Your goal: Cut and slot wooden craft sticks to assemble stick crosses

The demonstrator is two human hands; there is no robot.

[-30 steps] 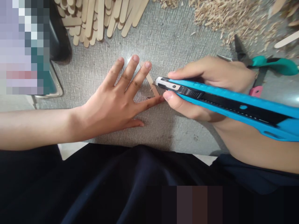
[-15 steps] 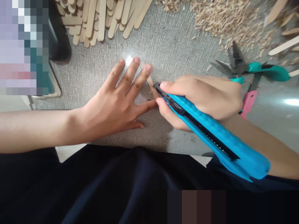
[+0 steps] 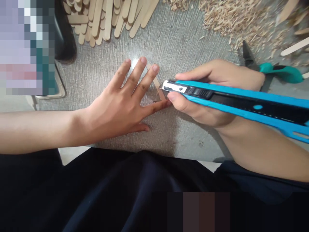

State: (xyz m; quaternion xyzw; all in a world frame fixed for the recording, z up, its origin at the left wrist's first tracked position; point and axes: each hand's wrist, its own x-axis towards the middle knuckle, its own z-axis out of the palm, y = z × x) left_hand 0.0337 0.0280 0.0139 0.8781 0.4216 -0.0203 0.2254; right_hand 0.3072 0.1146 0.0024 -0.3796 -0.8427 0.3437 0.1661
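Note:
My left hand (image 3: 125, 96) lies with its fingers spread on the grey textured table. Its fingertips rest on and beside a thin wooden craft stick (image 3: 156, 80), pressing it against the surface. Partly covered by the fingers, the stick slants downward to the right. In my right hand (image 3: 212, 93) is a blue box cutter (image 3: 241, 103), gripped between thumb and fingers near its front. Its metal tip meets the stick close to my left index finger. A small wood sliver (image 3: 158, 92) stands out at the stick's edge.
Several craft sticks (image 3: 108, 19) are heaped at the top left. A pile of wood shavings (image 3: 236, 22) spreads at the top right. Pliers with teal handles (image 3: 280, 71) lie behind my right wrist. At the left sits a black object (image 3: 64, 35).
My right hand has rolled and shifted a little right and up, so the box cutter lies flatter and its metal nose shows. My left hand stays spread on the stick.

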